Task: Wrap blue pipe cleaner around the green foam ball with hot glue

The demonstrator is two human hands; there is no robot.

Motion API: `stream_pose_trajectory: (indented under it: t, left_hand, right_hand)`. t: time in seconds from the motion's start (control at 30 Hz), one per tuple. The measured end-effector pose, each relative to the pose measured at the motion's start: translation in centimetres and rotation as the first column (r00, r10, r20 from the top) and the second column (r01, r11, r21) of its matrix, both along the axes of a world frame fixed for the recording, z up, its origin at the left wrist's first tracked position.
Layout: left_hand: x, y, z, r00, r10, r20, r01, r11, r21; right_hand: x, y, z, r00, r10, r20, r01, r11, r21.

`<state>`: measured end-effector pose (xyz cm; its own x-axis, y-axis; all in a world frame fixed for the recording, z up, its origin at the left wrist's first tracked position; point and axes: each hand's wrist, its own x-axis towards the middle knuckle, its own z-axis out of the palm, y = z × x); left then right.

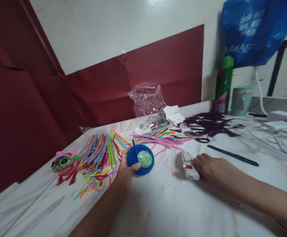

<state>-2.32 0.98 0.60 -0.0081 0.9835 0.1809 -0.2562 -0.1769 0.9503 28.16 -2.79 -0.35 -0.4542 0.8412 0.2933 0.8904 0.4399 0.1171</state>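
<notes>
My left hand grips a blue round piece, its thumb over the near rim and its fingers behind. A clear disc with bright green bits sits in the middle of it, and a thin blue strip stands up at its left side. My right hand is closed at the side of a white glue gun with a lit red switch, just over the table. Its fingers partly hide the gun's handle. At the left stands a pink and red figure with large round eyes, apart from both hands.
Many-coloured pipe cleaners lie at the left, with more behind the blue piece. A clear plastic bag leans on the wall. Dark purple strands, a dark blue strip, a green cup and white cables are at the right.
</notes>
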Motion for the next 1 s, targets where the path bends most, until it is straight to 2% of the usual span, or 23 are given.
stream_pose_trajectory:
  t: [0.2, 0.43, 0.57, 0.63, 0.7, 0.77, 0.8, 0.83, 0.9, 1.0]
  left_hand:
    - [-0.1, -0.3, -0.1, 0.998, -0.064, -0.005, 0.064, 0.998, 0.022]
    - [-0.1, -0.3, -0.1, 0.994, -0.106, -0.035, 0.106, 0.994, 0.006]
    - [0.1, -0.5, 0.2, 0.978, -0.089, -0.190, 0.092, 0.996, 0.008]
    - [0.4, -0.8, 0.3, 0.951, -0.047, -0.307, 0.067, 0.996, 0.057]
    - [0.7, -1.1, 0.4, 0.909, 0.023, -0.415, 0.037, 0.990, 0.137]
    - [1.0, -1.5, 0.4, 0.869, 0.080, -0.489, 0.030, 0.976, 0.214]
    - [1.2, -1.7, 0.5, 0.855, 0.098, -0.510, 0.035, 0.969, 0.246]
    - [1.3, -1.9, 0.5, 0.844, 0.107, -0.525, 0.047, 0.961, 0.271]
    - [1.5, -2.1, 0.6, 0.828, 0.122, -0.548, 0.063, 0.950, 0.306]
    - [1.5, -2.2, 0.6, 0.808, 0.121, -0.576, 0.086, 0.944, 0.318]
  right_hand:
    - [0.0, 0.1, -0.7, 0.999, -0.001, 0.044, 0.000, 1.000, 0.007]
    - [0.4, -0.4, 0.8, 0.998, 0.059, 0.036, -0.059, 0.998, -0.024]
    - [0.8, -0.8, 2.6, 0.993, 0.119, -0.018, -0.119, 0.993, 0.022]
    - [0.3, -0.9, 3.7, 0.986, 0.151, -0.077, -0.144, 0.986, 0.083]
    - [-1.0, -1.1, 4.7, 0.964, 0.217, -0.155, -0.188, 0.965, 0.182]
    - [-2.8, -1.2, 5.4, 0.855, 0.451, -0.255, -0.331, 0.855, 0.399]
    - [-3.8, -1.2, 5.6, 0.817, 0.525, -0.239, -0.377, 0.800, 0.466]
    - [-4.7, -1.2, 5.6, 0.808, 0.547, -0.219, -0.384, 0.770, 0.509]
    - [-6.1, -1.2, 5.2, 0.830, 0.530, -0.173, -0.378, 0.762, 0.526]
    - [-7.1, -1.0, 3.9, 0.858, 0.487, -0.165, -0.349, 0.787, 0.510]
